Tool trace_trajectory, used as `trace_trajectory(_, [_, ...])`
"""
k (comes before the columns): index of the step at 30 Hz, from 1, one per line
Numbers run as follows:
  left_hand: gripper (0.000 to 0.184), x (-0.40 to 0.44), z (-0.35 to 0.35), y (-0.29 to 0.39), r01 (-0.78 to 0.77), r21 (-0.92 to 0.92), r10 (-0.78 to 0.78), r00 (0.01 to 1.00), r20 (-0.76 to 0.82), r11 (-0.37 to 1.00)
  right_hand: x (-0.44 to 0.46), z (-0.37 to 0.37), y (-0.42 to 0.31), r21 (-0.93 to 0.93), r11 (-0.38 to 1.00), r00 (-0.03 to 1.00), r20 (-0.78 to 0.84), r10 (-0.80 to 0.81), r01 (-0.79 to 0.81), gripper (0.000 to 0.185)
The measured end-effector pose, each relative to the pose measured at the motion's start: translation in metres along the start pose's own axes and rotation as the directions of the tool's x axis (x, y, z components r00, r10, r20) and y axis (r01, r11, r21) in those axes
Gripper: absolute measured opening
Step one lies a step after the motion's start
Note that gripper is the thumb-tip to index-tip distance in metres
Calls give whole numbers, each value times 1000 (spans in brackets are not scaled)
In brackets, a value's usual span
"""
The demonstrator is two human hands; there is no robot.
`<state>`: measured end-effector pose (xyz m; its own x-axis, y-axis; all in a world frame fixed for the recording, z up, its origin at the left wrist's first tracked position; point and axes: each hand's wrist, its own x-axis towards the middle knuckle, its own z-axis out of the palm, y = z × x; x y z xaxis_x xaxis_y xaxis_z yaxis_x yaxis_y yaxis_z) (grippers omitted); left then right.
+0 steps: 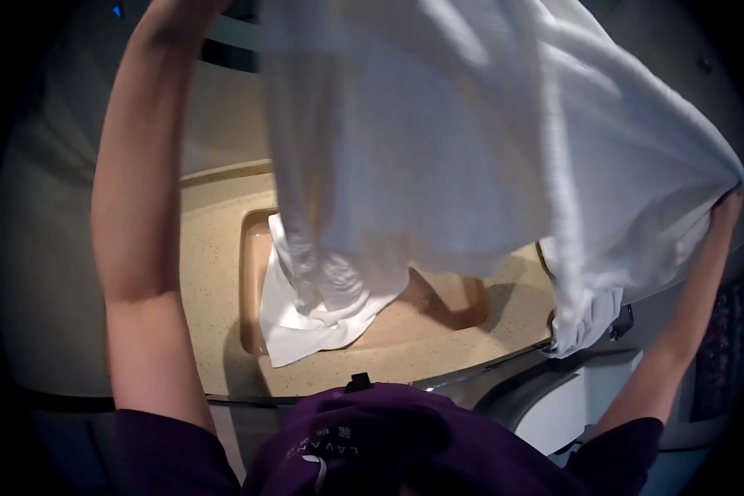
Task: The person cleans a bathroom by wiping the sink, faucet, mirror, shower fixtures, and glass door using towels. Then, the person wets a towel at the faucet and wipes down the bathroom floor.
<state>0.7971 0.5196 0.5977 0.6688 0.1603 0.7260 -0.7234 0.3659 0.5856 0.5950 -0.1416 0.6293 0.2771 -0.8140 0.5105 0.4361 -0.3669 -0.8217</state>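
Observation:
A large white towel (422, 124) is spread in the air across the upper middle and right, slightly blurred by motion. My right hand (729, 201), at the far right, is closed on one edge of it. My left arm reaches up past the top edge of the picture, so my left hand is out of sight. Below the towel, white cloth (314, 335) lies crumpled in the recessed basin (255, 326) and over its front rim. Bunched white cloth (589, 322) also hangs at the counter's right end. Whether these join the raised towel is unclear.
The speckled beige counter (211, 289) surrounds the basin and meets a wall behind. A white curved fixture (558, 409), perhaps a toilet, stands below the counter at the lower right. A dark fitting (622, 322) sits beside the bunched cloth.

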Motion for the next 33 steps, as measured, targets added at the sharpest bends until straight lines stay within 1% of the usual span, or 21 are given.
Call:
trace_trajectory(2, [34, 26, -103, -25, 92, -137, -117, 976, -183, 986, -70, -23, 47, -80, 982, 969, 169, 182, -170, 45])
trace_trajectory(3, [37, 8, -154, -33, 218, -66, -227, 949, -218, 974, -93, -65, 98, -65, 935, 854, 389, 345, -349, 48])
trace_trajectory(4, [42, -9, -222, -47, 312, -32, -313, 939, -139, 950, -139, -77, 124, -326, 894, 768, 469, 435, -307, 45])
trace_trajectory(5, [46, -36, -299, -59, 366, 93, -377, 885, 272, 926, -182, -66, 136, -571, 809, 439, 696, 568, -141, 39])
trace_trajectory(6, [49, -75, -298, -51, 671, 205, -656, 741, -147, 712, -223, -62, 150, -722, 681, 405, 588, 700, -127, 28])
trace_trajectory(7, [49, -103, -335, -60, 805, 348, -801, 564, -198, 481, -257, -33, 153, -754, 654, 104, 647, 755, -57, 25])
trace_trajectory(8, [49, -119, -350, -50, 447, 886, -852, 412, -324, -121, -282, -12, 157, -893, 448, 32, 447, 894, -41, 25])
trace_trajectory(9, [48, -144, -362, -50, 374, 920, -857, 430, -286, -120, -295, -4, 173, -879, 453, 25, 461, 887, 152, 29])
trace_trajectory(11, [47, -167, -368, -60, 298, 946, -861, 439, -257, -130, -325, 12, 196, -635, 721, 167, 771, 615, 276, 32])
trace_trajectory(13, [42, -183, -344, -79, 461, 887, -799, 543, -259, 25, -361, 58, 199, -595, 803, 255, 773, 581, -26, 37])
trace_trajectory(14, [42, -185, -335, -88, 463, 886, -800, 537, -267, 15, -391, 94, 181, -561, 827, 310, 781, 542, -32, 38])
trace_trajectory(15, [38, -182, -327, -103, 471, 875, -831, 528, -176, 114, -427, 119, 191, -553, 833, 347, 785, 513, 20, 43])
trace_trajectory(16, [35, -178, -318, -118, 477, 853, -851, 520, -81, 210, -470, 158, 152, -517, 726, 274, 694, 666, -454, 51])
trace_trajectory(17, [32, -178, -309, -134, 419, 871, -836, 548, -18, 256, -512, 171, 198, -352, 928, 333, 866, 372, -121, 56])
trace_trajectory(18, [30, -178, -296, -148, 355, 885, -819, 572, 50, 302, -553, 191, 207, -237, 960, 281, 941, 188, 150, 60])
trace_trajectory(20, [29, -173, -266, -169, 302, 912, -836, 544, 74, 277, -627, 209, 219, -288, 855, 16, 950, 312, 430, 73])
trace_trajectory(21, [28, -175, -257, -184, 313, 892, -823, 559, 105, 326, -651, 212, 230, -200, 847, -81, 959, 273, 493, 75])
trace_trajectory(22, [28, -177, -251, -200, 324, 869, -807, 574, 135, 375, -659, 213, 243, -206, 847, -68, 960, 273, 490, 75])
trace_trajectory(25, [33, -167, -225, -233, 435, 796, -800, 591, 100, 421, -652, 227, 279, -434, 672, -62, 812, 580, 600, 79])
trace_trajectory(29, [44, -147, -200, -269, 470, 759, -786, 612, 89, 452, -607, 227, 330, -513, 523, 266, 838, 476, 681, 58])
trace_trajectory(33, [51, -151, -176, -301, 394, 853, -796, 604, 39, 341, -581, 219, 335, -527, 533, 249, 825, 507, 662, 55])
